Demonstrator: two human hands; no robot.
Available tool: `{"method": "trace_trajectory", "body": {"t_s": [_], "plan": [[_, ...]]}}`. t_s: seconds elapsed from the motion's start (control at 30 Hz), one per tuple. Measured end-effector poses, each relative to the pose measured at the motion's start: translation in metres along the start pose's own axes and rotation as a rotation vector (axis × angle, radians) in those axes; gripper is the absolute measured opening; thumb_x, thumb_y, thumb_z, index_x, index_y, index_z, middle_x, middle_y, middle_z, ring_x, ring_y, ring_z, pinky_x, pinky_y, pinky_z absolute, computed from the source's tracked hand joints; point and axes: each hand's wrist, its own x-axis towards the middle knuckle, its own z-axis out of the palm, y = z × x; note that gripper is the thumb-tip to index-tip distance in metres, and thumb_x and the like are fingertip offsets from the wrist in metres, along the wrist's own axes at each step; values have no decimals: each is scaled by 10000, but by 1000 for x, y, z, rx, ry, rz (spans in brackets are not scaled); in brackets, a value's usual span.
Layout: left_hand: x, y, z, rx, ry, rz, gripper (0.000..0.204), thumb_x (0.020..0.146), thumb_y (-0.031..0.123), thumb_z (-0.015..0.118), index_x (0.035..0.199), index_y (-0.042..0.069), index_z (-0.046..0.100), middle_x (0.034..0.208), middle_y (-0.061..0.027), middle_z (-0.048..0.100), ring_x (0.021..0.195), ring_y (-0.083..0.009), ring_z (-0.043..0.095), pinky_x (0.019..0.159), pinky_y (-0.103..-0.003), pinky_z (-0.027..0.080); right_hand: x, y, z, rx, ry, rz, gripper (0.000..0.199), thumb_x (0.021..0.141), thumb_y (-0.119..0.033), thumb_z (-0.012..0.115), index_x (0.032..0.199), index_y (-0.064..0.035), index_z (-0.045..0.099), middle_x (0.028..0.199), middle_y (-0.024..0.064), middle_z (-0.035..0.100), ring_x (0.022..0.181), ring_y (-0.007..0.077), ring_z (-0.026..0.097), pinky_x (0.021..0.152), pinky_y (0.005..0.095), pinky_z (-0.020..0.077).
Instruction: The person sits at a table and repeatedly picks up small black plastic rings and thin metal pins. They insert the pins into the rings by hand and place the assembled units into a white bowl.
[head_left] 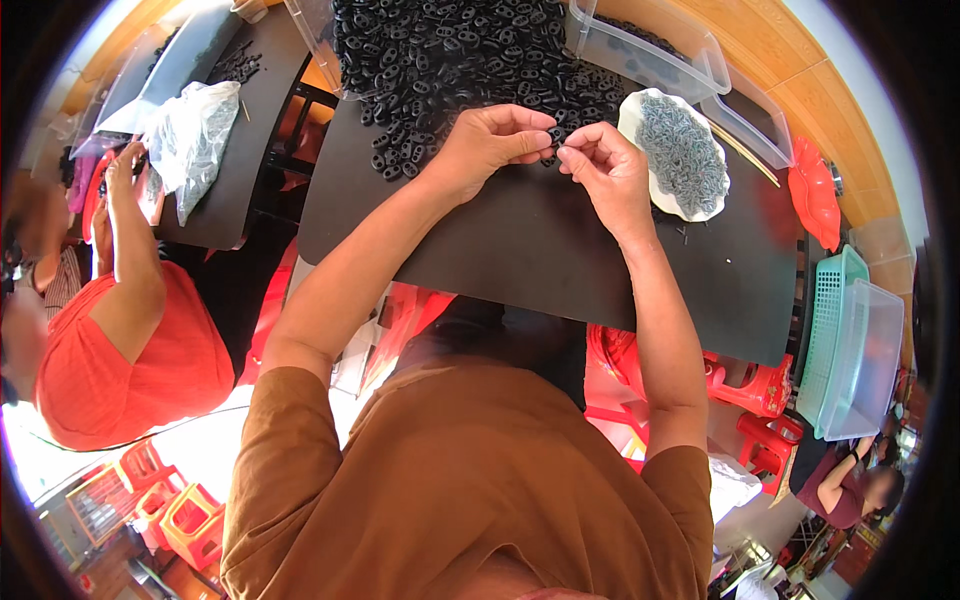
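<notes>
Black table (480,250). Heap of black parts (450,55), 12 o'clock, and plate (627,122), 2 o'clock, presumably placed for easy reach. Left hand (541,140) pinches one black piece (557,136), 1 o'clock, likely steadying it; right hand (565,152) alongside, grip cannot be told.

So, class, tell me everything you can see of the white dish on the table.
The white dish has a wavy, scalloped rim and looks smooth, perhaps ceramic or plastic. It sits face up on the dark table, full of small, slender greyish pieces. The right hand hides part of its left edge; whether they touch, I cannot tell.
</notes>
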Motion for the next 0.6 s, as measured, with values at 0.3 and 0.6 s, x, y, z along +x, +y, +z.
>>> {"method": "trace_trajectory", "body": {"t_s": [0.3, 0.6], "plan": [[-3, 3, 3, 203, -6, 124, 202, 883, 71, 708, 1075, 12, 695, 915, -37, 711, 836, -87, 660, 760, -226, 532, -1, 1, 4, -16, 32, -9, 82, 866, 10, 694, 888, -15, 620, 802, 28, 679, 740, 86, 670, 653, 212, 532], [-9, 4, 4, 611, -14, 273, 153, 865, 48, 691, 1010, -2, 701, 838, -28, 712, 780, -82, 671, 711, -232, 540, -3, 9, 9, -292, 47, -82, 176, 763, 21, 759, 841, -27, 608, 752, 21, 663, 678, 86, 610, 618, 253, 489]]}}
